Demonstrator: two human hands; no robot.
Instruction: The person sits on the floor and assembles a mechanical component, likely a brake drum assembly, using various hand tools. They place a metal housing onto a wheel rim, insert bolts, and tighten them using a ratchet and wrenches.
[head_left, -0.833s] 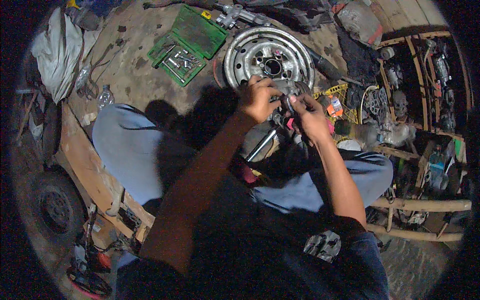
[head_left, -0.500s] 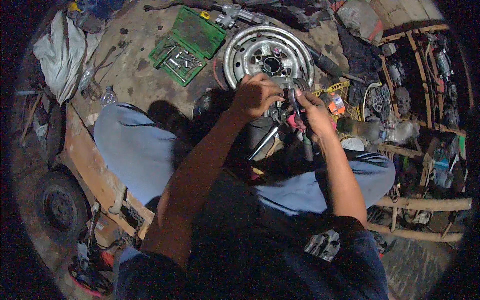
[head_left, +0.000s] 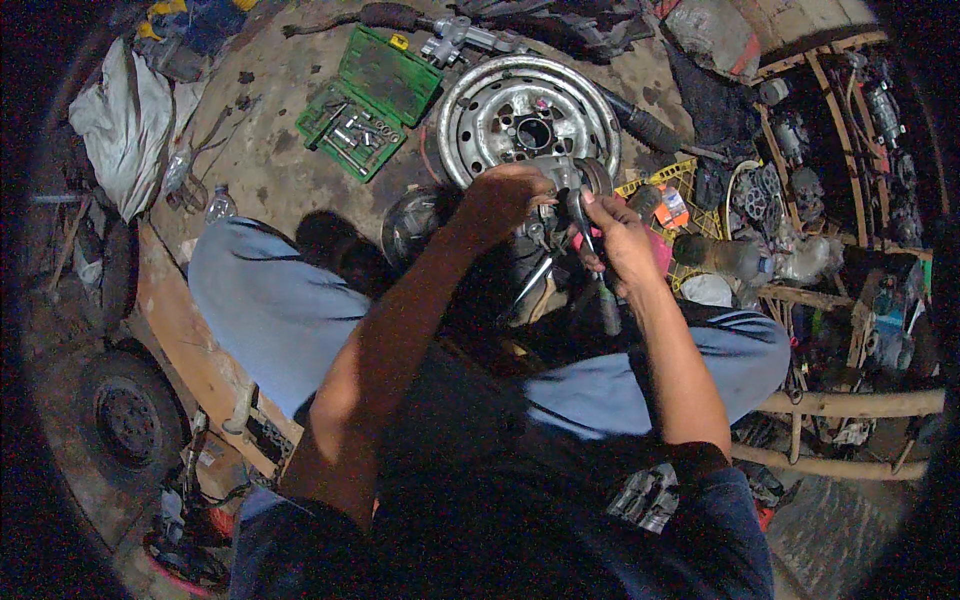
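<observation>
My left hand (head_left: 503, 203) grips the top of a greasy metal machine part (head_left: 560, 185) held above my lap. My right hand (head_left: 618, 238) is closed around a slim hand tool (head_left: 598, 275) whose upper end meets the part and whose dark handle points down toward my right knee. The two hands are almost touching across the part. Its underside is hidden by my hands and by shadow.
A steel wheel rim (head_left: 480, 120) lies on the dirt floor just beyond my hands. An open green socket set case (head_left: 370, 100) is to its left. A yellow crate (head_left: 690, 185) and cluttered wooden racks (head_left: 850, 200) stand right. A small wheel (head_left: 130, 420) sits lower left.
Both hands with the part have shifted slightly up and right. The right hand has turned the tool so that its handle hangs lower.
</observation>
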